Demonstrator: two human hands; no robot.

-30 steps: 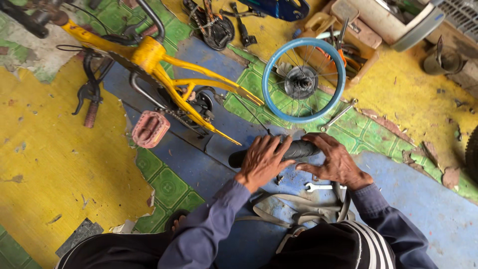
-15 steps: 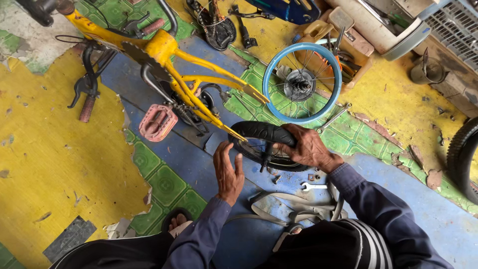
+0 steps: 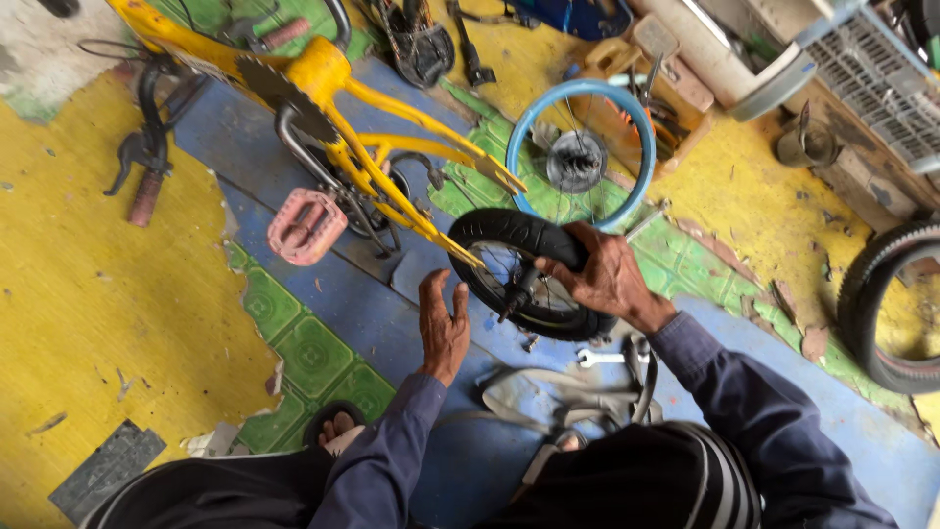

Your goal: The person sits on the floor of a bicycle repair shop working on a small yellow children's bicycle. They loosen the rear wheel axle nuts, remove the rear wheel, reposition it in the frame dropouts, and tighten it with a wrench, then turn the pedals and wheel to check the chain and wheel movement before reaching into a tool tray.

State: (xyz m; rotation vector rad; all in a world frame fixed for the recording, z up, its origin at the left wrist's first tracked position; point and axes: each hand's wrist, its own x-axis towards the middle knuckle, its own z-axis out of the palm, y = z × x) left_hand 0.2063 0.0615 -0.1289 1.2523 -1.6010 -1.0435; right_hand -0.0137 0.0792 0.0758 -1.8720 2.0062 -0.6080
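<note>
A small black-tyred wheel stood on edge on the blue-painted floor, just beside the rear fork ends of a yellow bicycle frame that lay overturned. The right hand was closed over the top of the tyre, fingers wrapped around the tread, which kept the wheel upright and level with the fork tips. The axle stub poked out toward the person, so the hub faced the frame's open slots.

The left hand hung open and empty near the wheel's near side, palm turned toward the tyre, fingers spread, touching nothing that could be made out.

A pink pedal on its crank rested against the floor beneath the frame, propping it. Behind the wheel a bare blue rim with spokes and hub lay flat on green tiles, out of the way yet near. A small wrench lay on the floor just below the right wrist, within easy reach, beside a grey strap or bag. A black handlebar with a reddish grip lay on the yellow floor patch to the left, well apart. Another tyre leaned at the right edge.
</note>
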